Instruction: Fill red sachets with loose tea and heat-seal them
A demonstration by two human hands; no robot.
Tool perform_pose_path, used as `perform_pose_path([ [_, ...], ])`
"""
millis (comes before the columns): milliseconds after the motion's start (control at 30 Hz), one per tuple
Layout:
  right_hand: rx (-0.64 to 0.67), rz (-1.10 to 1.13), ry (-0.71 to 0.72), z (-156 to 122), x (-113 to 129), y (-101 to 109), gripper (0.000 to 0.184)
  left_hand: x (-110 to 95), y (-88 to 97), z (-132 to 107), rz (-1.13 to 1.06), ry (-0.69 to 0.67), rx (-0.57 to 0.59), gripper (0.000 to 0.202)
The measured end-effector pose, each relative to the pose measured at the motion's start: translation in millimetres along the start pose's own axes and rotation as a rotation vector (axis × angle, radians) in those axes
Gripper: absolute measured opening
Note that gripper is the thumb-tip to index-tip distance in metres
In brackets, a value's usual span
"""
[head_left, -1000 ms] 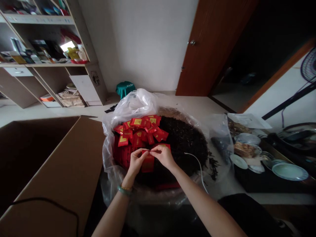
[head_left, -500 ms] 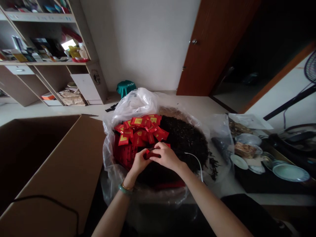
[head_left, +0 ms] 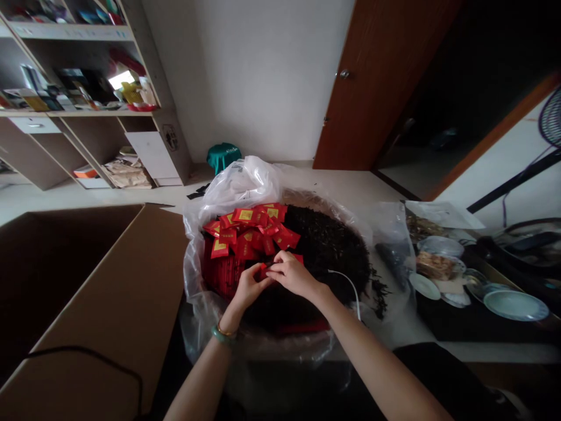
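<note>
Both my hands meet over a big round basket lined with a clear plastic bag (head_left: 232, 187). My left hand (head_left: 246, 287) and my right hand (head_left: 293, 273) are closed in a pinch on one small red packet (head_left: 263, 272), held low over the dark loose tea leaves (head_left: 333, 245). A heap of small red and yellow packets (head_left: 249, 231) lies in the left half of the basket, just beyond my fingers. A green bangle sits on my left wrist. A thin white cable (head_left: 350, 286) runs past my right forearm.
A large open cardboard box (head_left: 87, 292) stands at the left. Plates and bowls (head_left: 515, 305) crowd a dark table at the right. Behind are shelves (head_left: 87, 111), a green stool (head_left: 223, 155) and a brown door (head_left: 372, 88).
The red packet hung flat and upright between my fingertips a second ago. Both hands have since dropped toward the tea and closed tighter round it, hiding most of it.
</note>
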State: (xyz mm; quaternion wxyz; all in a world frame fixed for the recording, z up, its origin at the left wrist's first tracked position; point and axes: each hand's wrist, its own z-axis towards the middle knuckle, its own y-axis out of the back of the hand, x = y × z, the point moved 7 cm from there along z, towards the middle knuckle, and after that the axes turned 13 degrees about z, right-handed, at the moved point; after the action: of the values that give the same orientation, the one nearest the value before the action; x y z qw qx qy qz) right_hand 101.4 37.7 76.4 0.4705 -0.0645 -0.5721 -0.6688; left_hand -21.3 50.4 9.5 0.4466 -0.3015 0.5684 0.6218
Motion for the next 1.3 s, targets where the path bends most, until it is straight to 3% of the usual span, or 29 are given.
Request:
perform_pose_path([
  [133, -0.095, 0.173, 0.015, 0, 0, 11, 0.011, -5, 2.7, -1, -0.193, 0.065, 0.033, 0.036],
  [300, -0.325, 0.407, -0.163, -4, -18, 14, 0.03, 4, 7.7, -1, -0.385, 0.185, -0.027, 0.037],
  [500, -0.337, 0.421, -0.234, -1, -24, 6, 0.018, 14, 12.4, 0, -0.52, 0.258, -0.147, 0.034],
  [567, -0.337, 0.428, -0.222, 0, -21, 6, 0.017, 10, 9.7, -1, -0.528, 0.256, -0.1, 0.037],
  [733, -0.3, 0.431, -0.206, 3, -14, 3, 0.014, 2, -9.4, -7, -0.52, 0.305, 0.176, 0.046],
  [867, -0.306, 0.287, -0.272, -4, -31, 18, 0.018, 8, -13.1, -8, -0.544, 0.383, 0.178, 0.048],
  [933, -0.261, 0.077, -0.345, -13, -48, 30, 0.019, 9, -10.5, -7, -0.564, 0.398, 0.124, 0.048],
  [1000, -0.101, -0.191, -0.458, -23, -68, 34, 0.02, 8, -7.8, -5, -0.589, 0.406, 0.079, 0.049],
  [1067, 0.083, -0.375, -0.564, -34, -86, 31, 0.037, 8, -5.9, -5, -0.605, 0.411, 0.054, 0.05],
  [1167, 0.208, -0.48, -0.564, -36, -93, 21, 0.053, 9, -4.8, -4, -0.61, 0.413, 0.036, 0.052],
  [1300, 0.212, -0.446, -0.524, -24, -91, 13, 0.056, 14, -5.8, -5, -0.614, 0.402, 0.031, 0.049],
])
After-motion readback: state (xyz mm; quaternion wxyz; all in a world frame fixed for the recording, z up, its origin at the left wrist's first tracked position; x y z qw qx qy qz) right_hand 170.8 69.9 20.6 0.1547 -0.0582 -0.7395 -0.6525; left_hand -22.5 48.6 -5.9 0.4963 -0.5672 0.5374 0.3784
